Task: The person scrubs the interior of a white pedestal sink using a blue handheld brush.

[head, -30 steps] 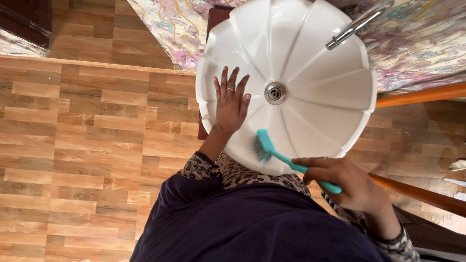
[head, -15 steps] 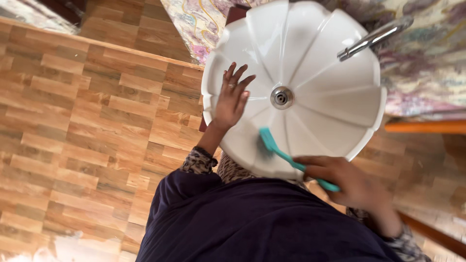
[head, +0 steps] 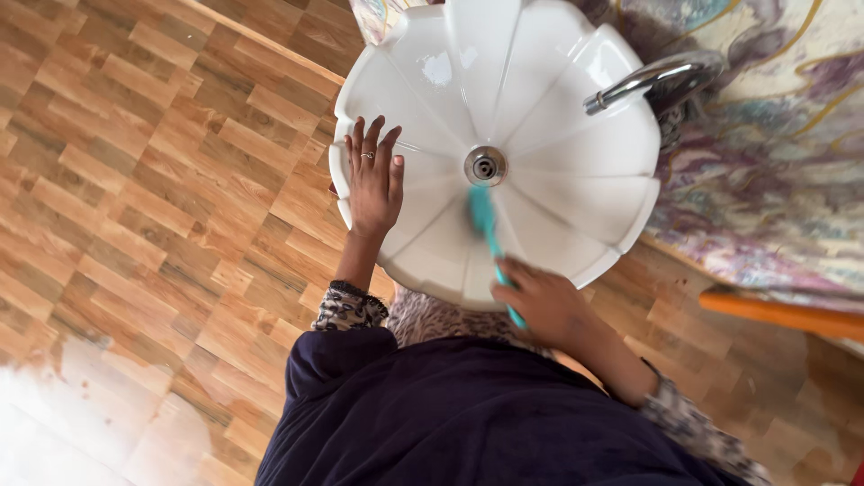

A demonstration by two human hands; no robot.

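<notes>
Left hand (head: 373,184): we press it flat on the sink (head: 558,193) rim for support. Right hand (head: 540,306): we grip the brush (head: 483,219), bristles beside the drain (head: 485,166).

Left hand (head: 373,184): flat on the rim of the white fluted washbasin (head: 549,207), fingers spread.
Right hand (head: 540,306): gripping a teal brush (head: 486,229).
Brush head: blurred, apparently touching the bowl just below the drain (head: 485,166).
Chrome tap (head: 648,79): over the far rim.
</notes>
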